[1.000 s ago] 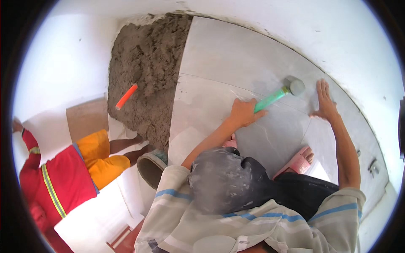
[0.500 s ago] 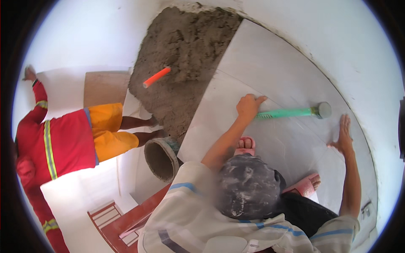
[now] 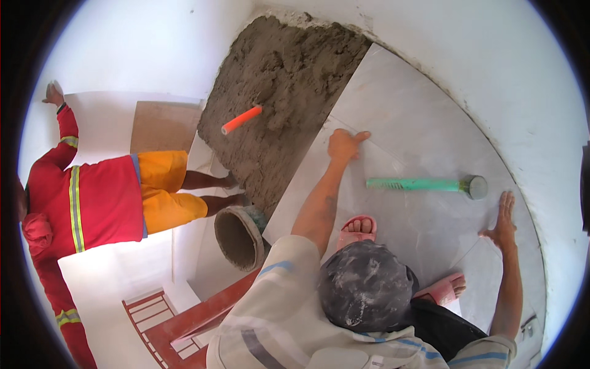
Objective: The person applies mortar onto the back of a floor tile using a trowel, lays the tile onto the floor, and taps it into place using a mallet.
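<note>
Neither my left hand nor my right hand shows in the picture. Below me squats a co-worker in a dark, dusty cap (image 3: 367,286) and a beige striped shirt. That person's left hand (image 3: 345,145) rests on a large grey floor tile (image 3: 424,240) near the wet mortar (image 3: 270,92). Their right hand (image 3: 503,222) lies spread by the wall-side edge of the tiles. Between the two hands a mallet (image 3: 424,184) with a green handle and a grey head lies on the tiles, touched by neither. An orange rod (image 3: 241,120) lies on the mortar.
At the left stands another person in a red top (image 3: 104,203) and orange shorts, feet by the mortar. A mortar-coated bucket (image 3: 238,240) sits near those feet. White walls (image 3: 522,98) border the floor. A red railing (image 3: 150,326) shows at lower left.
The co-worker's left hand has slid away from the mallet handle toward the mortar edge. The whole scene has shifted slightly down and right in my view. The mallet stays on the tiles.
</note>
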`<move>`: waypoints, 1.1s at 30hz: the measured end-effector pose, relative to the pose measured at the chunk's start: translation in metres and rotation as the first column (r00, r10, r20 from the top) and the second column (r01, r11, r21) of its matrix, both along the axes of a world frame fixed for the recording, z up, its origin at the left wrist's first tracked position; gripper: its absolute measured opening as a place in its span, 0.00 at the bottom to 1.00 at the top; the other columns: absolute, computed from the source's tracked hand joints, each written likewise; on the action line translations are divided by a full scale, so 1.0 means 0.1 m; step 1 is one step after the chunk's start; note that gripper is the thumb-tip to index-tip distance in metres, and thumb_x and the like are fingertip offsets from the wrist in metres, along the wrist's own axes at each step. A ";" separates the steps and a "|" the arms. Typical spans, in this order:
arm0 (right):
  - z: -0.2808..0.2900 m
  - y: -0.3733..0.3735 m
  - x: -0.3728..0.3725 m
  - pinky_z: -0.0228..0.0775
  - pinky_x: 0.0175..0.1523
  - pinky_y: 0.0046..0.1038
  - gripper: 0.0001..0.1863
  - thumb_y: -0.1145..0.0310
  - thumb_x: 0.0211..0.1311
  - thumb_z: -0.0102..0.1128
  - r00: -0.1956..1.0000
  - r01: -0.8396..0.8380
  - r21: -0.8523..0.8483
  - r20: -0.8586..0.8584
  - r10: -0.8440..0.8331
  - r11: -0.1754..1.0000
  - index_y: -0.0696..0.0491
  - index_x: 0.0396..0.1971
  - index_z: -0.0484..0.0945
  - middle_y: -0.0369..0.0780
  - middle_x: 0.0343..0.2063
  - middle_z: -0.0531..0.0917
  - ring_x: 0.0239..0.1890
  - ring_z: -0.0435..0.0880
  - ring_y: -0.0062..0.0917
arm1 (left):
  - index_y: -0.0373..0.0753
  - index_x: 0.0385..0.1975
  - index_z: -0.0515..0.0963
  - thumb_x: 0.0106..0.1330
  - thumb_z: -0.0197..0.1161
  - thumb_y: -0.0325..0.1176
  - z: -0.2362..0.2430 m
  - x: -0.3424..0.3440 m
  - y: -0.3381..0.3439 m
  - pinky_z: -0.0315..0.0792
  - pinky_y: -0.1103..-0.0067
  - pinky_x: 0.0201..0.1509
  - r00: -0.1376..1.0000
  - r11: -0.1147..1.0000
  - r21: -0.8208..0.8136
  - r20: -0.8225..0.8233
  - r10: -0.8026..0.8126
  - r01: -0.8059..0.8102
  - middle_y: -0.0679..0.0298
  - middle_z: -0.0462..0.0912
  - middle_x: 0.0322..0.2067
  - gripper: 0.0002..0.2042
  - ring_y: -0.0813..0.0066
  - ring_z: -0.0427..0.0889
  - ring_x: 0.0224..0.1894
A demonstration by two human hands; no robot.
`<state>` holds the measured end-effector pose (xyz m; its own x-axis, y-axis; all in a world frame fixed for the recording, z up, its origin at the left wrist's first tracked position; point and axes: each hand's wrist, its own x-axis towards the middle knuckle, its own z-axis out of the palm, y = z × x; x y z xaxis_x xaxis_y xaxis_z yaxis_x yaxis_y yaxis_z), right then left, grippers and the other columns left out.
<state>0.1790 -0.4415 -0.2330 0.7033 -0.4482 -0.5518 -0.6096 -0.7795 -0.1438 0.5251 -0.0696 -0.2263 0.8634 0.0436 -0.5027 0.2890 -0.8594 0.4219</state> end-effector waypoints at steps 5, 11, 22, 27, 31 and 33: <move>0.11 0.00 -0.07 0.59 0.57 0.69 0.80 0.68 0.16 0.85 0.999 0.013 0.007 0.043 -0.013 1.000 0.45 0.73 0.33 0.40 0.74 0.34 0.75 0.34 0.38 | 0.31 0.18 0.79 0.54 0.68 0.57 0.01 0.26 0.21 0.75 0.70 0.30 0.995 0.995 0.098 0.094 -0.033 0.024 0.57 0.81 0.15 0.28 0.65 0.81 0.16; 0.08 0.02 0.00 0.59 0.56 0.71 0.81 0.67 0.15 0.86 0.999 -0.006 0.020 0.051 0.005 1.000 0.46 0.73 0.34 0.40 0.74 0.34 0.75 0.34 0.38 | 0.28 0.24 0.80 0.65 0.55 0.57 -0.26 0.38 0.59 0.75 0.65 0.38 0.941 0.953 0.122 0.234 0.244 -0.277 0.50 0.84 0.25 0.30 0.55 0.84 0.32; 0.24 0.04 0.04 0.57 0.56 0.73 0.78 0.66 0.21 0.85 0.998 -0.051 0.004 -0.043 0.051 0.999 0.47 0.72 0.33 0.39 0.74 0.31 0.75 0.32 0.37 | 0.32 0.28 0.81 0.68 0.48 0.57 -0.37 -1.47 1.62 0.71 0.60 0.40 0.938 0.975 0.222 0.343 -0.052 -0.027 0.45 0.82 0.29 0.29 0.48 0.81 0.34; 0.23 -0.02 0.07 0.62 0.59 0.66 0.76 0.67 0.25 0.84 0.993 -0.049 0.011 -0.105 0.050 0.999 0.49 0.72 0.31 0.41 0.73 0.30 0.75 0.31 0.38 | 0.28 0.19 0.80 0.63 0.53 0.64 -0.10 -1.73 1.61 0.70 0.62 0.35 0.946 0.983 0.060 0.289 0.147 -0.171 0.46 0.78 0.17 0.36 0.51 0.80 0.23; -0.23 -0.56 -0.09 0.69 0.61 0.48 0.68 0.70 0.33 0.81 0.956 -0.174 -0.036 0.232 0.178 0.984 0.51 0.72 0.38 0.46 0.73 0.41 0.74 0.44 0.42 | 0.27 0.18 0.80 0.62 0.53 0.64 -0.25 -1.67 1.77 0.71 0.63 0.35 0.922 0.999 0.003 0.385 0.030 -0.033 0.47 0.79 0.17 0.36 0.51 0.80 0.23; -0.08 -0.99 -0.04 0.71 0.59 0.34 0.50 0.75 0.39 0.76 0.968 -0.233 0.058 -0.081 0.237 0.971 0.54 0.66 0.59 0.49 0.62 0.70 0.65 0.64 0.45 | 0.29 0.21 0.80 0.63 0.55 0.58 -0.18 -1.55 1.43 0.72 0.62 0.36 0.952 0.964 -0.037 -0.169 0.254 -0.263 0.45 0.80 0.20 0.31 0.51 0.82 0.26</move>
